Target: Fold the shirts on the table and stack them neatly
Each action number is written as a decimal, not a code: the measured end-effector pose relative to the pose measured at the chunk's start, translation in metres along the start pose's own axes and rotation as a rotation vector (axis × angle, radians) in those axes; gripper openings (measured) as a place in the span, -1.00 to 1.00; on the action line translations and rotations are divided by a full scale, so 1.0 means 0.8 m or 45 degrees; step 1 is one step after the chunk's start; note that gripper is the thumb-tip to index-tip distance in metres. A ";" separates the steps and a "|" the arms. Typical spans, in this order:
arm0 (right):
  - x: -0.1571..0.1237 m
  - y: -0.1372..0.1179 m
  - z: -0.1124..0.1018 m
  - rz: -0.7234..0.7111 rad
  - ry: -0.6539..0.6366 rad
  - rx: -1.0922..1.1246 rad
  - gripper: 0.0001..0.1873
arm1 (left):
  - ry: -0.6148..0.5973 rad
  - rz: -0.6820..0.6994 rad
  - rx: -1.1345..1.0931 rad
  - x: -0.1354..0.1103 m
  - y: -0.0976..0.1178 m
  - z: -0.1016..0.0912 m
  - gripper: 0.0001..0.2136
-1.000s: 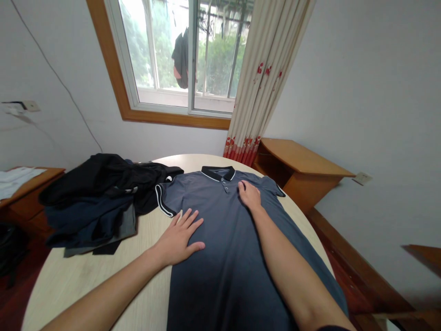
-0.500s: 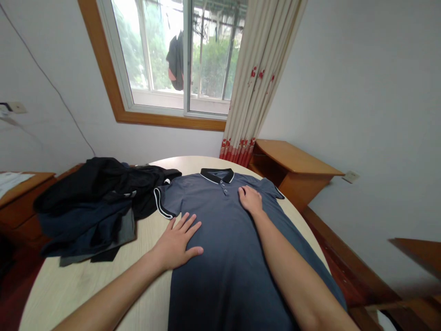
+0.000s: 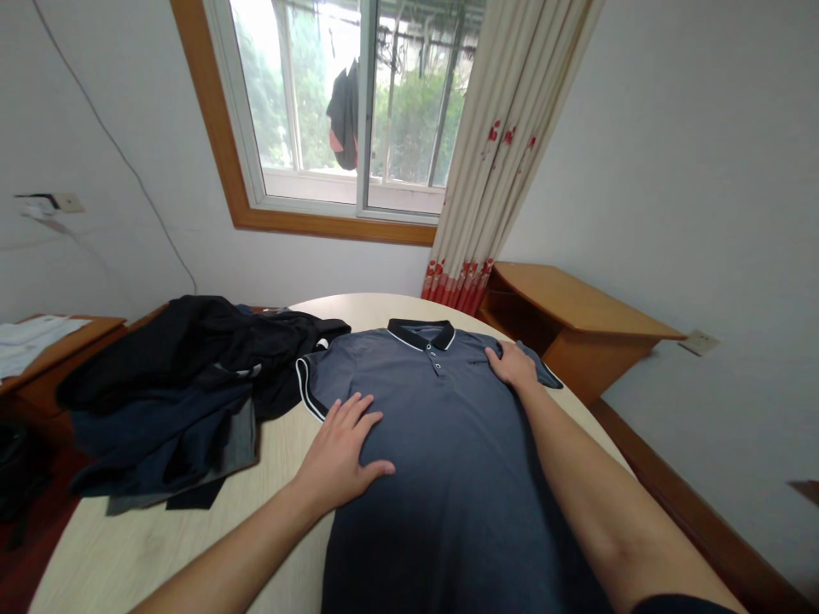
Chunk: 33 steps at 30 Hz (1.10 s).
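Note:
A dark grey polo shirt [image 3: 441, 443] lies spread front side up on the table, its black collar [image 3: 422, 333] with white edging pointing away from me. My left hand [image 3: 342, 452] rests flat on the shirt's left side, just below the left sleeve, fingers stretched and thumb apart. On the right chest, beside the right sleeve, lies my right hand [image 3: 514, 367], palm down on the cloth. Its fingers are partly foreshortened but look laid on the fabric, with the thumb side toward the buttons. The shirt's hem is out of view.
A heap of black and navy clothes [image 3: 192, 384] is on the left of the round pale table [image 3: 281, 477]. Behind the table's right edge stands a wooden cabinet [image 3: 576, 298]. A curtain [image 3: 499, 153] hangs by the window; papers [image 3: 38, 337] lie on furniture at far left.
My right hand has slid outward over the shirt, from near the buttons to the right chest by the sleeve. The left hand stays almost in place. The view has shifted slightly.

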State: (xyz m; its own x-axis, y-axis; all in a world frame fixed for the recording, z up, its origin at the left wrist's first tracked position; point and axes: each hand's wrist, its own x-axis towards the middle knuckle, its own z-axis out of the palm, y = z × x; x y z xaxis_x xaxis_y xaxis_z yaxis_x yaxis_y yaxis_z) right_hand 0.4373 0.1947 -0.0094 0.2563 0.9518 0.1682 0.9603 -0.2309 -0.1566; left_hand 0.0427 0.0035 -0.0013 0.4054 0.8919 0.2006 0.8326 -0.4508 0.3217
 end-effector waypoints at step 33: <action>0.040 -0.047 -0.005 -0.274 0.138 -0.062 -0.51 | -0.066 -0.030 0.016 0.001 -0.013 0.014 -0.32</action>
State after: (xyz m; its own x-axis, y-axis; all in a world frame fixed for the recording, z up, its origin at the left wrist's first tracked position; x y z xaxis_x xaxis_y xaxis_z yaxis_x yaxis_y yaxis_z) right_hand 0.4095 0.2328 0.0058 0.0534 0.9536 0.2962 0.9975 -0.0374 -0.0593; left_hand 0.0387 0.0095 -0.0149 0.4048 0.9029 0.1447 0.8465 -0.4298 0.3140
